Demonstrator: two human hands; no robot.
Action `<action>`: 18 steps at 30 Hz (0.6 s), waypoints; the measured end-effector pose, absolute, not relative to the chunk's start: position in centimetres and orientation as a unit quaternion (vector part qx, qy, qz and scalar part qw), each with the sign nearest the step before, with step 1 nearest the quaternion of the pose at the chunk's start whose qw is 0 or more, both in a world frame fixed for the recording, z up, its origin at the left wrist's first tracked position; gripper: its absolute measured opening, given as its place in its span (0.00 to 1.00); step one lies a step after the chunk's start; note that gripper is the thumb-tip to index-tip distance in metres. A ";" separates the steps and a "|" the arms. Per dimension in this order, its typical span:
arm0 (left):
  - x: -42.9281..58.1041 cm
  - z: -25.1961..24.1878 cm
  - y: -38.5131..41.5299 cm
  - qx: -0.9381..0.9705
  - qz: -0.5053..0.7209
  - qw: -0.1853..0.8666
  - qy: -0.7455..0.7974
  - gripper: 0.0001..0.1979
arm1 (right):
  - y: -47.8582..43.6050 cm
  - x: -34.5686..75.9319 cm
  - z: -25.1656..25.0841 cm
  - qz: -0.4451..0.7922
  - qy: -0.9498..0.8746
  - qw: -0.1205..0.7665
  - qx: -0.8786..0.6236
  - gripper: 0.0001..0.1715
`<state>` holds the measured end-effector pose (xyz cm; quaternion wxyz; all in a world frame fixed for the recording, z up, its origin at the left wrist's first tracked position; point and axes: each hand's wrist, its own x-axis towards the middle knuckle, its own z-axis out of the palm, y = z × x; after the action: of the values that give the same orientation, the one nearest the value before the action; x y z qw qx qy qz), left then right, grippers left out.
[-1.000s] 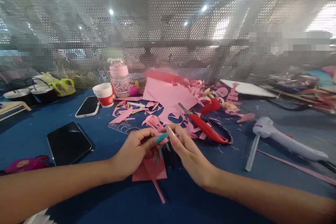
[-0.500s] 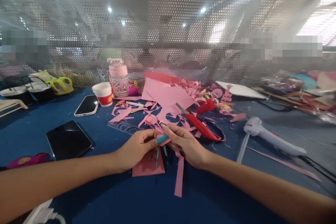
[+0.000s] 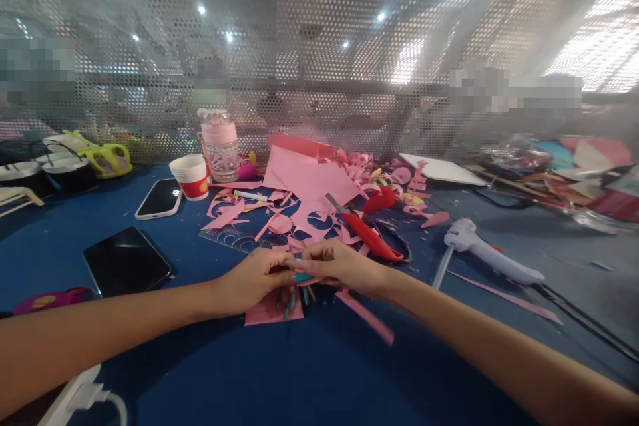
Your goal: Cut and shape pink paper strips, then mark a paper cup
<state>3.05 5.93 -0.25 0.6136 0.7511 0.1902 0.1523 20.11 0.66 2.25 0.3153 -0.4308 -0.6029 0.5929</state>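
My left hand (image 3: 257, 281) and my right hand (image 3: 342, 268) meet at the middle of the blue table, fingertips pinched together. Between them is a pink paper strip (image 3: 368, 319), its loose tail slanting down to the right below my right hand. The part inside the fingers is mostly hidden. Long teal nails show on the fingers. Under my left hand lies a flat pink paper piece (image 3: 273, 314). Just beyond the hands are pink paper scraps (image 3: 307, 219) and red-handled scissors (image 3: 372, 236).
To the right lies a white glue gun (image 3: 492, 256) beside a long pink strip (image 3: 509, 298). Two phones, a black one (image 3: 127, 261) and a white-edged one (image 3: 160, 198), lie left, near paper cups (image 3: 190, 176) and a bottle (image 3: 219, 146). A clear stencil ruler (image 3: 232, 239) sits behind my left hand.
The strip's tail has swung from hanging straight down to slanting right. My right hand has turned and shifted left, closer against my left hand. The view has shifted slightly.
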 end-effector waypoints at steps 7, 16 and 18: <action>2.9 -0.1 5.9 0.697 0.167 0.675 0.176 0.10 | 0.5 20.4 1.3 0.573 -0.588 0.369 -0.435 0.21; 3.9 0.0 5.4 0.679 0.190 0.668 0.238 0.10 | 0.0 20.0 0.5 0.521 -0.535 0.463 -0.477 0.23; 4.2 -0.1 5.3 0.671 0.194 0.672 0.246 0.10 | -0.3 19.7 0.3 0.522 -0.533 0.465 -0.477 0.23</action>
<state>4.23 5.29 -0.10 0.6718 0.6712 0.2463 0.1936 19.68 -0.30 0.30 0.4653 -0.4773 -0.5326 0.5216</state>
